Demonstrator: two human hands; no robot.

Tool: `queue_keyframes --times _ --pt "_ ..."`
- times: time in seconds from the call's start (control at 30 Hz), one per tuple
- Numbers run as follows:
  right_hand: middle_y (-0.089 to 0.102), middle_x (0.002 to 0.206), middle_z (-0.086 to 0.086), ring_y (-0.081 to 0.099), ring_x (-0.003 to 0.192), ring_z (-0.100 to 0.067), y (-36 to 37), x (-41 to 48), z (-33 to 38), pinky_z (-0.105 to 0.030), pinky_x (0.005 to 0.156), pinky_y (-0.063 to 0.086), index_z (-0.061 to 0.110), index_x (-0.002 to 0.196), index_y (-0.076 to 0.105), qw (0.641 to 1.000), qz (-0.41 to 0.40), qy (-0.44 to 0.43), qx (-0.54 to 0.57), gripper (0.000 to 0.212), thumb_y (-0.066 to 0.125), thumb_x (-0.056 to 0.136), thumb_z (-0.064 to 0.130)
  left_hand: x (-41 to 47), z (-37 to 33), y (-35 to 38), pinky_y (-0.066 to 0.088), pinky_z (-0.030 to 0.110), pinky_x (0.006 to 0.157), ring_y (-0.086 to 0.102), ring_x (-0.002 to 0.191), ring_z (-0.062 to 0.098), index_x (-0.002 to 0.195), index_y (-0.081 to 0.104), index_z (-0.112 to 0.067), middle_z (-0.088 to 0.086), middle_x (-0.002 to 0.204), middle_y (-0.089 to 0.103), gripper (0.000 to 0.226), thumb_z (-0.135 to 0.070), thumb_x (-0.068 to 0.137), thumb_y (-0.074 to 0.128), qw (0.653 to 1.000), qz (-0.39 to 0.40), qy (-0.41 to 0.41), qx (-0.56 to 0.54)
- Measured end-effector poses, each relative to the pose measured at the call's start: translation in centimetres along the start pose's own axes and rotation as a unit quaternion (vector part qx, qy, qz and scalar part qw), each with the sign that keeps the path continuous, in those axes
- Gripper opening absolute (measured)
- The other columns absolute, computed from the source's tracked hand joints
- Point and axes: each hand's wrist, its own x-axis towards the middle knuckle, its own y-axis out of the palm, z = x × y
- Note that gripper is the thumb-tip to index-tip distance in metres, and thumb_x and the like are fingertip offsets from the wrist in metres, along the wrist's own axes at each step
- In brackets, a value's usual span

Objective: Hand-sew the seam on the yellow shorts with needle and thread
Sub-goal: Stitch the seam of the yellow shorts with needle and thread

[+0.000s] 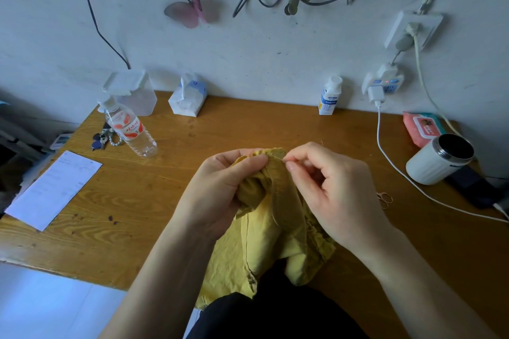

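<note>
Your left hand (220, 190) fingers are curled tight, thumb pressed down on a bunched fold of the yellow shorts (275, 228), which drape below your knuckles toward your lap. Just right of that thumb tip runs the seam (271, 181). Right again, your right hand (330, 190) pinches thumb and forefinger together on what looks like the needle (276, 157), too thin to confirm. Keep the fold taut under your left thumb, take a small even bite close to the seam edge, and draw thread through gently.
</note>
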Motion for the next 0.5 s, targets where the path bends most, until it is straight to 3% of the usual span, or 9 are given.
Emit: queue_keyframes --times 0.2,0.27,0.37,0.43,0.5 --pt "0.054 0.058 0.010 0.049 0.050 -0.006 -0.13 0.02 -0.03 -0.016 0.046 0.039 0.011 0.085 0.067 1.000 0.005 0.012 -0.007 0.005 0.062 0.087 0.010 0.00 0.00 -0.10 0.054 0.024 0.054 0.067 0.060 0.017 0.071 0.074 -0.008 0.011 0.068 0.070 0.010 -0.014 0.069 0.066 0.999 0.005 0.016 0.029" --pt "0.050 0.054 0.011 0.046 0.048 -0.005 -0.06 0.02 -0.29 -0.016 0.048 0.038 0.012 0.098 0.066 0.999 0.017 0.035 0.001 0.011 0.063 0.088 0.011 -0.06 0.03 -0.22 0.054 0.024 0.054 0.068 0.061 0.016 0.070 0.075 -0.012 0.009 0.069 0.071 0.008 -0.016 0.070 0.067 0.998 0.003 0.030 0.061" --pt "0.044 0.051 0.013 0.045 0.050 -0.006 -0.13 0.07 -0.76 -0.012 0.054 0.035 0.015 0.126 0.057 0.992 0.069 0.089 0.049 0.036 0.060 0.090 0.015 -0.11 0.00 -0.33 0.052 0.021 0.053 0.068 0.062 0.015 0.071 0.075 -0.016 0.007 0.071 0.072 0.007 -0.019 0.071 0.069 0.993 -0.001 0.048 0.108" --pt "0.056 0.058 0.012 0.054 0.056 -0.006 -0.45 0.11 -0.86 -0.013 0.058 0.042 0.020 0.132 0.054 0.983 0.112 0.113 0.088 0.040 0.057 0.092 0.017 -0.19 -0.07 -0.22 0.052 0.020 0.053 0.068 0.061 0.015 0.073 0.075 -0.016 0.007 0.071 0.072 0.008 -0.019 0.070 0.069 0.991 -0.001 0.057 0.118" --pt "0.072 0.081 0.007 0.065 0.072 -0.006 -0.74 0.17 -0.75 -0.023 0.068 0.052 0.021 0.124 0.061 0.977 0.143 0.121 0.101 0.032 0.054 0.093 0.018 -0.34 -0.09 -0.05 0.051 0.022 0.051 0.067 0.059 0.014 0.074 0.076 -0.017 0.007 0.069 0.072 0.009 -0.022 0.069 0.070 0.986 -0.013 0.074 0.147"
